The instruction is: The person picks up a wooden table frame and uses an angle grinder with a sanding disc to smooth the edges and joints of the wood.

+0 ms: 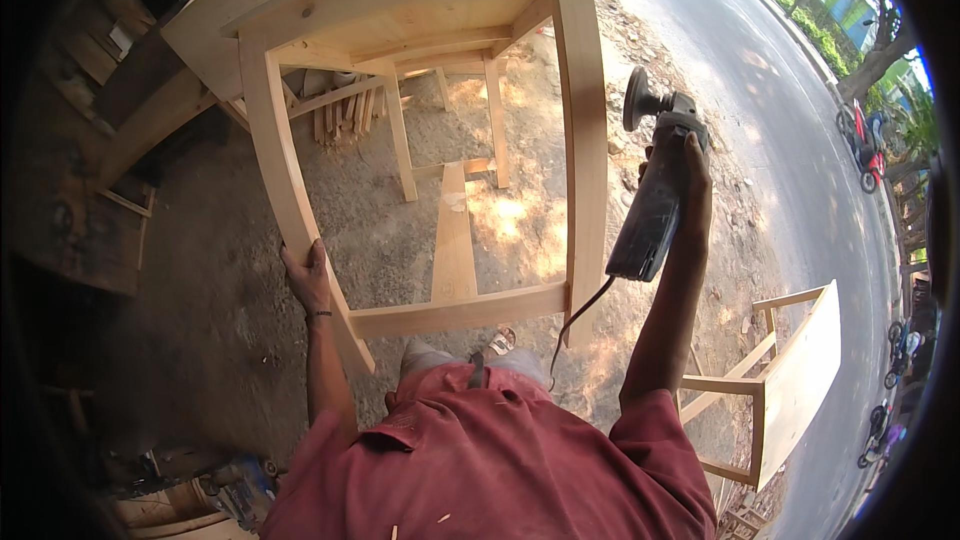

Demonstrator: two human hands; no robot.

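Observation:
A pale wooden table frame (460, 314) stands on end in front of me, legs toward my body, with a crossbar joining the two nearest ones. My left hand (308, 278) is closed round the lower part of the frame's left leg (290, 165). Off the frame's right side, my right hand (693, 180) grips a dark angle grinder (642, 228) by its body. The grinder's round disc (635, 98) points up and left, apart from the wood. A black cord (583, 312) runs from the grinder's lower end toward my waist.
More wooden frames (408, 140) stand beyond, near a stack of wood strips (347, 115). At right, another small table (800, 380) lies tipped on the dirt ground (400, 230) beside a paved road (740, 70). Motorbikes (868, 148) are parked across it. Dark workshop clutter lies left.

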